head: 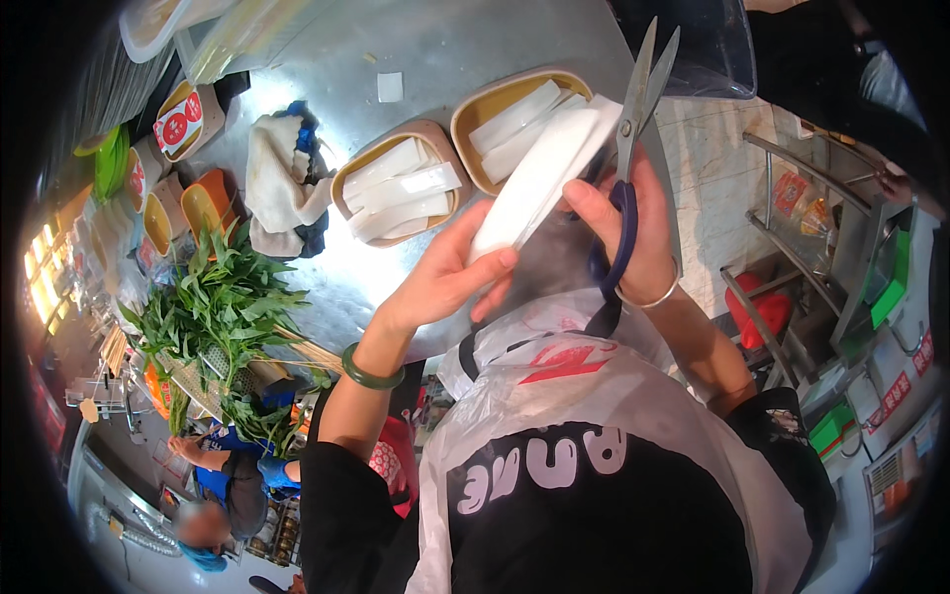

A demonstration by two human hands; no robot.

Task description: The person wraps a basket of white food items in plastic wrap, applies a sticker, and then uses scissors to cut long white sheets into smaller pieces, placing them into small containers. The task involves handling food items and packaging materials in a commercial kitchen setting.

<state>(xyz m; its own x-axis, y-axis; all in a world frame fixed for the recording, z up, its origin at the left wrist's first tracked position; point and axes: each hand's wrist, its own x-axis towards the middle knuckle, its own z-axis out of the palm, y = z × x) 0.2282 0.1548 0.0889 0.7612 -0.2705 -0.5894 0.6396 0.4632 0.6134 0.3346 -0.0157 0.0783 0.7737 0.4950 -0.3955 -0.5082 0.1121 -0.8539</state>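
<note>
My left hand (453, 275) grips the near end of a stack of flat, glossy white strips (534, 178), which slants up to the right. Scissors (627, 134) with dark blue handles are in my right hand (646, 223), their blades slightly apart and pointing away from me. The right thumb is at the stack's edge; whether it presses on it I cannot tell. Just beyond the stack is an oval tan-lined tub (464, 122) with similar white strips inside, partly hidden by the stack. A second such tub (464, 174), left of it, holds several more strips.
A crumpled white and blue cloth (278, 178) lies on the metal table (326, 67), near a small white square (390, 87). Leafy greens (223, 297) and smaller tubs (165, 215) crowd the left. Another person (230, 482) handles greens at lower left. A metal rack (809, 200) stands right.
</note>
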